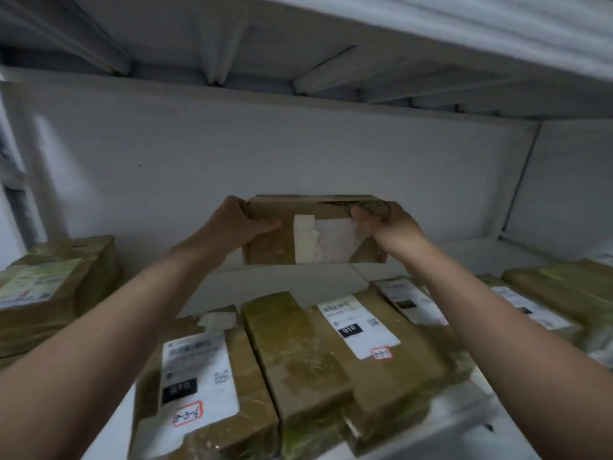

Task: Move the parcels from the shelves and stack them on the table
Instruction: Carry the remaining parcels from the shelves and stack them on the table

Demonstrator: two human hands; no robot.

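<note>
A brown cardboard parcel (315, 232) with a torn white label is held up in the air inside a white shelf bay, above the shelf board. My left hand (237, 220) grips its left end. My right hand (386, 224) grips its upper right corner. Below it, several taped cardboard parcels lie on the shelf: one with a white label and a red-framed sticker (202, 390), a plain one (295, 353), and one labelled 010 (365, 330). The table is out of view.
A stack of parcels (53, 287) stands at the left of the shelf board (298, 277), and more parcels (547, 300) lie at the right. The shelf above (331, 44) hangs low overhead. White panels close the back and the right side.
</note>
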